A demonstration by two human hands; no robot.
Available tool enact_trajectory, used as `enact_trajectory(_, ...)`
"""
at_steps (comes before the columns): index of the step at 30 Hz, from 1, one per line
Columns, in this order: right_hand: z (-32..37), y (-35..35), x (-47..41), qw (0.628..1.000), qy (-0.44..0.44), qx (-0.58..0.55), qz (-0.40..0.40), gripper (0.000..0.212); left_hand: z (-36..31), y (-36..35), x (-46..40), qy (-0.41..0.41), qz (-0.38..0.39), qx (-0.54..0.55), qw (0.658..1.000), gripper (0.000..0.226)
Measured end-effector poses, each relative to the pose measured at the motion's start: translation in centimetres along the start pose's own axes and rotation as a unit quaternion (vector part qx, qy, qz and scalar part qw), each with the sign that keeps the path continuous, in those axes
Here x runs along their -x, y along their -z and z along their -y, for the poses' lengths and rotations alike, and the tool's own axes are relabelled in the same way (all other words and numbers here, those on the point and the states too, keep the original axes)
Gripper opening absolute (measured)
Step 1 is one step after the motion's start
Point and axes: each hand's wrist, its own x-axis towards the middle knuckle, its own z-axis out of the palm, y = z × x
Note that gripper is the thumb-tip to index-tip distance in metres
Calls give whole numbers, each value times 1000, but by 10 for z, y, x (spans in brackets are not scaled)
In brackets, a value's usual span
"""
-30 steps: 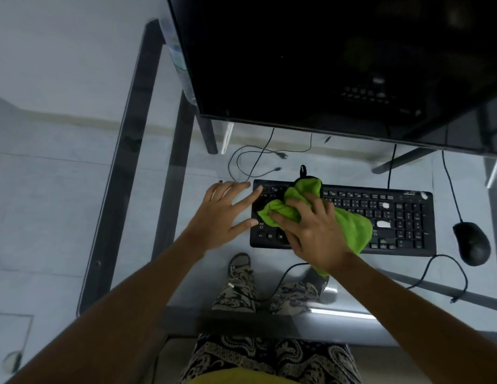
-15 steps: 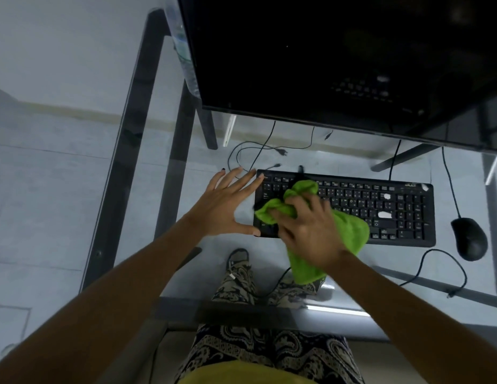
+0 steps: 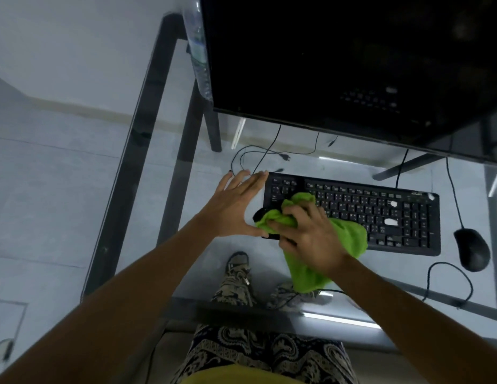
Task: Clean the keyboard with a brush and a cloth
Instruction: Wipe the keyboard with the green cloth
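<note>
The right hand point(image 3: 308, 234) was curled around a bunched bright green cloth point(image 3: 344, 242), pressing it onto the left end of the flat black computer keyboard point(image 3: 380, 214). The left hand point(image 3: 236, 206) lay flat at nine o'clock from the cloth, fingers straight and spread, holding nothing, its fingertips and thumb touching the keyboard's left edge. The keyboard sat on a glass-topped desk point(image 3: 186, 189), bare glass at its nine o'clock, a black mouse point(image 3: 473, 249) near its three o'clock, a dark monitor point(image 3: 339, 65) at twelve.

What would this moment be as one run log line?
right hand: wiping keyboard with cloth | left hand: flat, bracing keyboard's left end
</note>
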Motion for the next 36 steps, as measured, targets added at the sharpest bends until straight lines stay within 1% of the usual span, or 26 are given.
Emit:
enact_trajectory(2, -11, 5, -17, 999, -50, 8, 12, 33, -2, 0, 0, 8, -4, 15, 1000, 126)
enact_trajectory(3, -12, 6, -25, 996, -85, 7, 6, 34, -2, 1, 0, 14, -7, 23, 1000, 127)
enact_trajectory(4, -9, 6, -29, 995, -100, 7, 0, 34, -1, 1, 0, 19, -11, 28, 999, 127)
enact_trajectory(5, -3, 4, -28, 996, -85, 6, -1, 34, -1, 0, 0, 21, -14, 33, 999, 128)
enact_trajectory(7, 5, -1, -17, 1000, -14, 6, 8, 31, 0, -2, 0, 16, -16, 40, 999, 130)
enact_trajectory(8, 5, 0, -16, 1000, 3, 11, 12, 30, 1, -4, 1, 13, -15, 44, 999, 130)
enact_trajectory(9, 1, 3, -23, 1000, -11, 17, 14, 32, 1, -5, 1, 14, -13, 46, 999, 131)
enact_trajectory(12, -10, 12, -68, 988, -155, 18, 8, 38, 1, -6, 0, 27, -10, 41, 999, 133)
enact_trajectory(13, -9, 12, -78, 983, -185, 16, 2, 39, 1, -5, -1, 32, -10, 43, 999, 134)
enact_trajectory(14, -5, 11, -80, 980, -196, 19, -4, 39, 1, -5, -1, 35, -8, 47, 998, 135)
enact_trajectory(18, 8, 2, -47, 989, -147, 36, -1, 33, 1, -5, 0, 28, -5, 55, 998, 132)
enact_trajectory(19, 4, 4, -48, 988, -153, 29, 1, 32, 2, -5, -1, 27, -3, 52, 998, 132)
enact_trajectory(23, -3, 7, -88, 963, -268, 0, 2, 25, 0, -7, -3, 41, -7, 62, 997, 129)
enact_trajectory(24, 1, 5, -90, 961, -275, 3, 0, 25, 1, -8, -3, 42, -10, 66, 997, 128)
enact_trajectory(27, -1, 5, -64, 979, -203, 26, -5, 29, -1, -6, -2, 37, -20, 70, 997, 128)
enact_trajectory(28, -13, 7, -53, 979, -202, 25, -5, 31, -1, -5, -2, 36, -19, 76, 996, 128)
enact_trajectory(29, -28, 11, -44, 973, -230, 21, -2, 33, -2, -3, -2, 36, -16, 81, 996, 127)
enact_trajectory(31, -53, 14, -32, 946, -325, 15, -8, 32, -4, -2, -1, 37, -15, 76, 996, 125)
enact_trajectory(32, -60, 13, -30, 934, -358, 12, -15, 31, -4, -2, -1, 34, -16, 67, 997, 124)
enact_trajectory(34, -46, 8, -41, 933, -360, 6, -5, 35, -4, -4, -1, 29, -18, 50, 998, 121)
enact_trajectory(36, -12, 1, -62, 945, -327, -4, 1, 37, -4, -5, -2, 29, -15, 43, 999, 118)
